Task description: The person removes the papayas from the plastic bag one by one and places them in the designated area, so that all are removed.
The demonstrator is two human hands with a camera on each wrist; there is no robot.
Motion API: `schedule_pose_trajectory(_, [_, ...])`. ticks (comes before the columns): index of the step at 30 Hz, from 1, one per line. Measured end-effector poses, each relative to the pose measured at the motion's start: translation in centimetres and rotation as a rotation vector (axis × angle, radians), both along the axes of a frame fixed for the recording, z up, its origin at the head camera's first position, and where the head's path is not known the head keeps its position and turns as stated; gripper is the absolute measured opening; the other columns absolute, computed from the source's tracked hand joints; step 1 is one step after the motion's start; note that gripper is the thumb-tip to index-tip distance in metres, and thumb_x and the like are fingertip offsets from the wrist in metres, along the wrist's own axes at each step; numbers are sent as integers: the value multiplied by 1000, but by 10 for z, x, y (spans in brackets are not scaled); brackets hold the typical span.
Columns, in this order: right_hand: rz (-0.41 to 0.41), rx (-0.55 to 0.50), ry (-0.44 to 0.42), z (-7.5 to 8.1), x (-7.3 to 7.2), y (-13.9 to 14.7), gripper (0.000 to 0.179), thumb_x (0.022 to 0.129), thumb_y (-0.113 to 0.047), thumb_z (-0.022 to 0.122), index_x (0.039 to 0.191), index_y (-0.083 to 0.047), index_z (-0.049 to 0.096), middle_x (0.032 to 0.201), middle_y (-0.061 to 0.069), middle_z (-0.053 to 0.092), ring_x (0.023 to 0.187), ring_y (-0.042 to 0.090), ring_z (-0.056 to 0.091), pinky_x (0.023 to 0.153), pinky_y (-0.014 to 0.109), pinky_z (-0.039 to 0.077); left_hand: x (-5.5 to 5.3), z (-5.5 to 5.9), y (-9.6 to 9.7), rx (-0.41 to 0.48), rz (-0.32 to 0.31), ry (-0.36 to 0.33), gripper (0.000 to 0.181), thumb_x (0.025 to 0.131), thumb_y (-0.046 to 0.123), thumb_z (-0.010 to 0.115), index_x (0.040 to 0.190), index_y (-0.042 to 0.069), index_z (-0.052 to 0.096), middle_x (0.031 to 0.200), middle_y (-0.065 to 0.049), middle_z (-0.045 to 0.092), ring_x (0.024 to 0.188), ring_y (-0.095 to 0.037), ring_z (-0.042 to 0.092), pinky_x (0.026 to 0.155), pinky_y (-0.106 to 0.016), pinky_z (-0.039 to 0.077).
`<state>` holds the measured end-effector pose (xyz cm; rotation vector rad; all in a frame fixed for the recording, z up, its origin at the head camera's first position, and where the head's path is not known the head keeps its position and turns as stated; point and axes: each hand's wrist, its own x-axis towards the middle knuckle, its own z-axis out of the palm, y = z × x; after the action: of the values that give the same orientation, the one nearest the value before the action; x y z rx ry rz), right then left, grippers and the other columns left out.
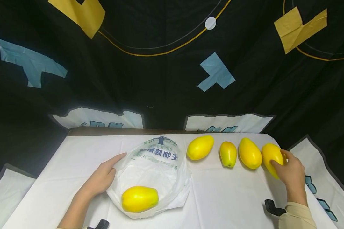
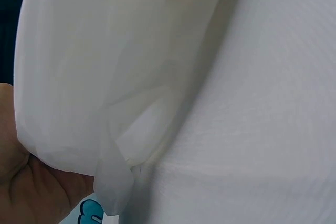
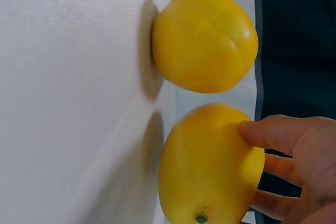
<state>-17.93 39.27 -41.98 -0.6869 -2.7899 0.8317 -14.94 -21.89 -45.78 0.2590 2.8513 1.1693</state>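
A white translucent plastic bag [image 1: 149,171] with printed lettering lies with its mouth towards me, one yellow papaya [image 1: 139,198] inside it. My left hand [image 1: 101,176] holds the bag's left rim, index finger straight along it; the bag hides some fingers in the left wrist view. At the right end of the fruit row, my right hand [image 1: 292,173] grips a yellow papaya [image 3: 207,166] between thumb and fingers. This fruit shows a small green stem end. Beside it lies another papaya [image 1: 250,153], then a smaller one [image 1: 228,154] and a larger one [image 1: 200,147].
A white cloth [image 1: 218,197] covers the table. Behind it hangs a black curtain [image 1: 160,82] with blue and yellow patches. Black wrist straps or mounts [image 1: 273,208] show near both forearms. The table's right edge runs close to my right hand.
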Motion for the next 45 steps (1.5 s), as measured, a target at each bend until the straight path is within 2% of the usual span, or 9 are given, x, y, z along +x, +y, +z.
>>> schedule_pose_trajectory(6, [-2,-11,-50,-2,-1,3,72,95,-27,63,150,2,28,145,37,29,123,56,30,102,68,33,-1,-3,-1,22,-4,6,59,91,-6,36,148,8,40,147,-17,44,137,-42,35,109,-62,29])
schedule_pose_trajectory(13, [15,21,-111,1,-2,4,73,94,-32,62,150,2,28,143,39,30,120,57,32,98,72,34,-1,-4,-2,24,-7,11,59,91,-6,35,147,9,41,147,-17,44,137,-42,35,110,-62,28])
schedule_pose_trajectory(17, [14,50,-89,5,-1,-3,72,94,-33,60,149,2,29,144,39,27,124,58,30,97,73,34,-1,-4,-2,24,-6,7,58,91,-6,35,147,9,41,147,-17,44,137,-42,35,109,-61,29])
schedule_pose_trajectory(22, [40,112,37,12,-1,-21,67,93,-28,61,147,3,35,147,36,27,129,56,29,98,71,34,-1,-3,-2,23,-9,8,59,91,-6,35,148,8,41,147,-17,44,136,-42,36,109,-61,29])
schedule_pose_trajectory(28, [143,162,221,25,-4,-52,58,91,-24,61,141,0,46,145,30,35,127,53,35,100,70,33,-1,-4,-1,26,-15,10,59,91,-7,35,148,8,40,147,-17,44,136,-42,36,109,-61,29])
schedule_pose_trajectory(32, [221,169,364,28,-8,-72,51,88,-21,64,135,-3,54,138,24,46,120,45,45,96,65,41,-1,-3,-1,21,-13,5,58,91,-6,36,148,8,40,147,-17,44,137,-42,36,109,-61,29])
schedule_pose_trajectory(36, [336,161,500,28,-14,-93,45,84,-15,68,128,-5,59,124,18,57,107,37,54,87,56,48,0,0,0,14,-10,-1,57,92,-5,36,148,8,40,147,-17,44,137,-42,36,109,-61,29])
schedule_pose_trajectory(41, [495,137,582,28,-20,-121,45,81,-10,71,125,-6,61,119,13,61,102,31,57,87,51,51,1,3,1,14,-12,4,57,93,-5,37,148,8,40,147,-18,45,136,-43,36,108,-62,30])
schedule_pose_trajectory(45, [602,95,595,26,-25,-143,47,79,-8,74,124,-8,62,120,10,62,102,29,59,88,49,53,2,3,1,14,-12,7,56,93,-5,37,147,8,41,147,-18,44,136,-43,36,108,-63,29])
